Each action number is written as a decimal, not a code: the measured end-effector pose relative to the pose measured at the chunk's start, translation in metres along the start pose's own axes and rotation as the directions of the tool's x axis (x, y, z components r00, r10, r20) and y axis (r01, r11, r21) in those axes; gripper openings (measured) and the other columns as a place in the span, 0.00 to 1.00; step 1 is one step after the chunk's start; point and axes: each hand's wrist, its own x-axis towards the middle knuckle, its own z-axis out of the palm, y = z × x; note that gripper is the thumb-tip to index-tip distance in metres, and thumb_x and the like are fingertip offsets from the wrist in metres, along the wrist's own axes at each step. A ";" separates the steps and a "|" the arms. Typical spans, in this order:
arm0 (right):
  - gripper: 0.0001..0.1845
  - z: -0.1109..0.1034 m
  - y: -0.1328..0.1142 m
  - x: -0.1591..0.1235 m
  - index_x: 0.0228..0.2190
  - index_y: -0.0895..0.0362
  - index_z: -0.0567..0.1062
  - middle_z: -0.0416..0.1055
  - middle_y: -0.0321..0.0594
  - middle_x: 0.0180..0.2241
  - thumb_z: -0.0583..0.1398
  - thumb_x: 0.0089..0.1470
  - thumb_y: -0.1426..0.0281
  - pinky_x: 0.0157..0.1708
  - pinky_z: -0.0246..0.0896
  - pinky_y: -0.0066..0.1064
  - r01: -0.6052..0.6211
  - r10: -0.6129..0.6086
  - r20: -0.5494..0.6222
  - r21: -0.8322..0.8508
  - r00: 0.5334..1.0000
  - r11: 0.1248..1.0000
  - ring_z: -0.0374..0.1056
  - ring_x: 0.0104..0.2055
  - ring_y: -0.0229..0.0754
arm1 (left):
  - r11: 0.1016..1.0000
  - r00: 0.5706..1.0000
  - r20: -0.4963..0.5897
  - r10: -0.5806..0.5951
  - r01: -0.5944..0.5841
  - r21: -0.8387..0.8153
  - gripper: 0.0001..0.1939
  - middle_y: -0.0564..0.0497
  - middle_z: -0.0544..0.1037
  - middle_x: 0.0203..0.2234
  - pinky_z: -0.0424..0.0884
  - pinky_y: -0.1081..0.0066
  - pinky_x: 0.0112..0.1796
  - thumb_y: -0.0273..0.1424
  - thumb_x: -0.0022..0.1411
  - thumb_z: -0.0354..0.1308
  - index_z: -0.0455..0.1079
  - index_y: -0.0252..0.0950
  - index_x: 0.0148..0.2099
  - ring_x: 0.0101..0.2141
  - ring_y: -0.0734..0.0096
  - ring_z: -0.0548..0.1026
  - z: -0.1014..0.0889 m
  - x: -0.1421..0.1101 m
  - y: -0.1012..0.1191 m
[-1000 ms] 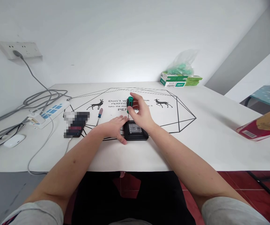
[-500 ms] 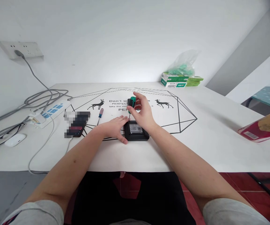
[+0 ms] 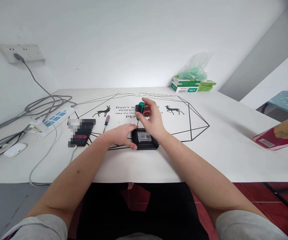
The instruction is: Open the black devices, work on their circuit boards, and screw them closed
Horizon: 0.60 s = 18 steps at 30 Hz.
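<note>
A flat black electronic device point(image 3: 148, 144) with a white printed label point(image 3: 144, 136) lies on the table in front of me. My left hand point(image 3: 121, 134) steadies its left side, thumb at the near corner and fingers stretched toward the far corner. Above the device, my right hand point(image 3: 151, 118) grips the green and black handle of a screwdriver point(image 3: 141, 108). The shaft points down to the device's far left corner, where the tip is too small to make out. A second screwdriver point(image 3: 107, 120), with a reddish and blue handle, lies beyond my left wrist.
To the left are a phone point(image 3: 85, 133) on a cable, a white power strip point(image 3: 59, 118), coiled grey cables point(image 3: 46, 100) and a white earbud case point(image 3: 15, 150). Green and white boxes point(image 3: 186, 83) stand against the wall. A red and yellow package point(image 3: 278, 135) sits at right.
My left thumb has shifted slightly up and right, onto the device's near corner. The screwdriver stays at the same corner in my right hand. The whole view has drifted a little.
</note>
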 end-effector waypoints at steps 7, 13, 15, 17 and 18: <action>0.29 0.000 -0.002 0.000 0.63 0.46 0.68 0.72 0.44 0.51 0.66 0.63 0.64 0.41 0.80 0.45 -0.007 0.007 0.031 -0.008 0.999 1.000 0.74 0.45 0.46 | 0.998 0.999 0.031 0.010 -0.012 0.063 0.72 0.35 0.49 0.81 0.52 0.42 0.73 0.72 0.52 0.67 0.44 0.39 0.84 0.78 0.29 0.47 0.006 0.000 -0.010; 0.27 -0.003 -0.006 -0.001 0.64 0.46 0.68 0.76 0.46 0.57 0.59 0.65 0.68 0.51 0.80 0.51 -0.015 0.011 0.080 0.045 0.997 0.999 0.76 0.53 0.50 | 0.997 0.999 0.042 -0.002 -0.001 0.077 0.72 0.34 0.47 0.81 0.50 0.43 0.74 0.73 0.53 0.65 0.43 0.38 0.84 0.78 0.31 0.46 0.006 0.000 -0.008; 0.25 -0.004 -0.008 0.000 0.63 0.45 0.69 0.76 0.46 0.59 0.57 0.67 0.67 0.54 0.79 0.53 -0.001 -0.003 0.103 0.045 0.995 0.999 0.75 0.56 0.51 | 0.997 0.998 0.051 -0.027 0.023 0.078 0.72 0.34 0.47 0.81 0.49 0.44 0.74 0.72 0.52 0.67 0.45 0.37 0.84 0.78 0.30 0.47 0.004 0.000 -0.005; 0.23 -0.005 -0.008 0.002 0.61 0.45 0.72 0.74 0.46 0.58 0.61 0.66 0.64 0.52 0.79 0.52 0.037 -0.038 0.084 0.014 0.996 0.999 0.74 0.56 0.51 | 0.997 0.999 0.048 -0.019 0.016 0.070 0.71 0.34 0.48 0.81 0.50 0.43 0.74 0.71 0.52 0.67 0.46 0.37 0.83 0.78 0.29 0.47 0.003 0.000 -0.003; 0.23 -0.005 -0.008 0.002 0.59 0.46 0.74 0.72 0.46 0.57 0.63 0.65 0.62 0.50 0.80 0.51 0.055 -0.055 0.061 -0.010 0.997 0.998 0.73 0.54 0.51 | 0.998 0.999 0.045 -0.009 0.006 0.065 0.71 0.34 0.49 0.81 0.50 0.43 0.74 0.71 0.53 0.67 0.46 0.37 0.83 0.78 0.29 0.47 0.003 0.000 -0.003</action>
